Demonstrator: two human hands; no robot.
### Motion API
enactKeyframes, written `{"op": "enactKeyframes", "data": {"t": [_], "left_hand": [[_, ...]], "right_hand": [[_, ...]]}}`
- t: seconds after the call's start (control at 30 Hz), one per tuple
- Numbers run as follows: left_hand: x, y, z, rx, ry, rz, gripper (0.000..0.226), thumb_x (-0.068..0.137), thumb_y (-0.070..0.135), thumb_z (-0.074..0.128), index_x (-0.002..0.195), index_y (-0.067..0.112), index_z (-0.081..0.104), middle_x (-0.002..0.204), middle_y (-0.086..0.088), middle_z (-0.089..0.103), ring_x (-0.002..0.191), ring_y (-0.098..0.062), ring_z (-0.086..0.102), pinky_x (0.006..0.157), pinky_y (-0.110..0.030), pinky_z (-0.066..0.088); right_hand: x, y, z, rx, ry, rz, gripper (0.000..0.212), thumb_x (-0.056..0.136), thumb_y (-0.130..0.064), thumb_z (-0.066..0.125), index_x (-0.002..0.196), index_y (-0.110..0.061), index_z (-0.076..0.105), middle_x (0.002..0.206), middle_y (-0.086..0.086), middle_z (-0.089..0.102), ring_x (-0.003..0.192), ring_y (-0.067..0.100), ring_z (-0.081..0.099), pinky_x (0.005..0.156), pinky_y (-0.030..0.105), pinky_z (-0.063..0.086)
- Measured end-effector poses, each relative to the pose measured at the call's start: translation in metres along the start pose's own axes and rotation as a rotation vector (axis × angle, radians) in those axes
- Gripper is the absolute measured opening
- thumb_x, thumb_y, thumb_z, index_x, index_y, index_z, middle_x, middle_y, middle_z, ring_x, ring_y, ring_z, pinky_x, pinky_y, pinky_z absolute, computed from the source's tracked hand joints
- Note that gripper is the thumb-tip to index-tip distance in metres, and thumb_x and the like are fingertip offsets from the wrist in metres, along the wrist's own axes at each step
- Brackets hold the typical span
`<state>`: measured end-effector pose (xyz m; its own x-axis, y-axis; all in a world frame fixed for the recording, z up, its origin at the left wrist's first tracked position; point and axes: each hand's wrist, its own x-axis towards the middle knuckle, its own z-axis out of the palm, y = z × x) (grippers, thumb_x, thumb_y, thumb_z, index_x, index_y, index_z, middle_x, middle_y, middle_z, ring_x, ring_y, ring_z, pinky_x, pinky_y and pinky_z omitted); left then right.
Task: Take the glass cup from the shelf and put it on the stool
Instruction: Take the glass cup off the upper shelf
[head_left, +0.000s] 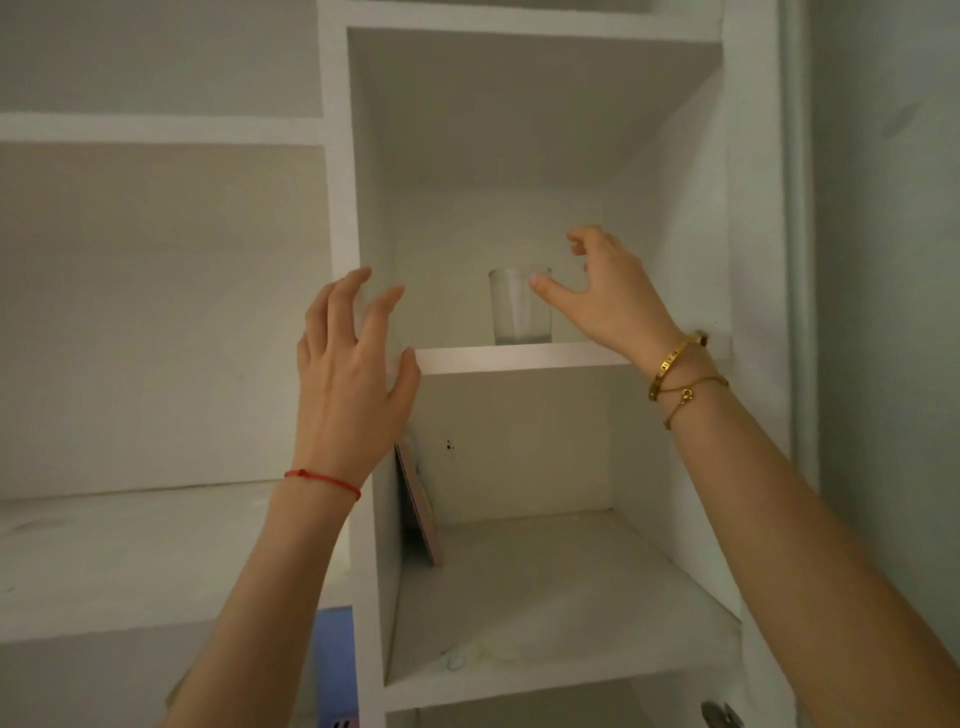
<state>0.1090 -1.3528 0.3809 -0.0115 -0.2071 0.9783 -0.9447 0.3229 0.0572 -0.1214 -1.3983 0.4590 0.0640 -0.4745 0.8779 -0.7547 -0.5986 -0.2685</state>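
A clear glass cup (514, 306) stands upright on a white shelf board (498, 357) inside a narrow cubby of a white shelf unit. My right hand (608, 291) is raised just right of the cup, fingers curled apart, its thumb tip at the cup's upper right rim; whether it touches is unclear. My left hand (348, 364) is up in front of the cubby's left wall, fingers spread, holding nothing, its thumb near the shelf board's front left corner. The stool is out of view.
A thin pinkish board (418, 499) leans against the left wall of the cubby below. A wide open shelf (130, 551) lies to the left. A blue object (335, 670) shows at the bottom edge. A grey-green wall (883, 260) bounds the right side.
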Motion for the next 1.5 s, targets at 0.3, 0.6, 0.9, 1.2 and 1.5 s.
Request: {"op": "enactKeyframes", "data": {"t": [0.3, 0.6, 0.9, 1.2, 1.5], "left_hand": [[-0.011, -0.011, 0.017, -0.053, 0.054, -0.091, 0.078, 0.093, 0.031, 0.052, 0.155, 0.007, 0.011, 0.163, -0.009, 0.010, 0.145, -0.029, 0.022, 0.113, -0.035, 0.029], [-0.014, -0.012, 0.032, -0.102, 0.098, -0.068, 0.076, 0.097, 0.032, 0.040, 0.156, 0.008, 0.000, 0.166, -0.006, -0.004, 0.141, -0.001, 0.000, 0.109, -0.003, -0.008], [-0.013, -0.013, 0.039, -0.112, 0.142, -0.103, 0.076, 0.095, 0.034, 0.041, 0.157, 0.013, 0.002, 0.166, -0.001, 0.000, 0.135, -0.026, 0.032, 0.103, 0.004, 0.006], [-0.014, -0.010, 0.021, -0.145, 0.015, -0.097, 0.077, 0.098, 0.033, 0.042, 0.156, 0.014, -0.004, 0.166, 0.001, -0.009, 0.143, -0.005, 0.000, 0.105, 0.001, -0.012], [-0.043, -0.015, -0.031, -0.113, -0.184, -0.208, 0.068, 0.095, 0.032, 0.052, 0.154, 0.020, 0.020, 0.152, 0.000, 0.035, 0.135, -0.021, 0.038, 0.106, -0.036, 0.039]], "right_hand": [[0.025, 0.004, 0.041, 0.022, -0.122, 0.097, 0.078, 0.082, -0.052, 0.068, 0.137, -0.003, 0.041, 0.137, 0.016, 0.051, 0.125, 0.032, 0.051, 0.096, 0.036, 0.042], [0.033, 0.016, 0.056, 0.071, -0.157, 0.156, 0.087, 0.079, -0.051, 0.073, 0.141, -0.004, 0.032, 0.121, 0.011, 0.059, 0.099, 0.025, 0.056, 0.074, 0.027, 0.038], [0.028, 0.015, 0.053, 0.138, -0.048, 0.172, 0.082, 0.073, -0.051, 0.077, 0.132, -0.005, 0.041, 0.111, 0.005, 0.060, 0.101, 0.027, 0.060, 0.078, 0.031, 0.044], [0.008, -0.014, 0.023, 0.300, 0.121, 0.074, 0.075, 0.070, -0.051, 0.078, 0.128, -0.013, 0.049, 0.109, -0.005, 0.058, 0.094, 0.020, 0.061, 0.086, 0.040, 0.054], [-0.044, -0.039, -0.002, 0.407, 0.089, -0.022, 0.082, 0.070, -0.055, 0.079, 0.135, -0.018, 0.045, 0.115, -0.009, 0.057, 0.092, 0.014, 0.064, 0.079, 0.025, 0.053]]}}
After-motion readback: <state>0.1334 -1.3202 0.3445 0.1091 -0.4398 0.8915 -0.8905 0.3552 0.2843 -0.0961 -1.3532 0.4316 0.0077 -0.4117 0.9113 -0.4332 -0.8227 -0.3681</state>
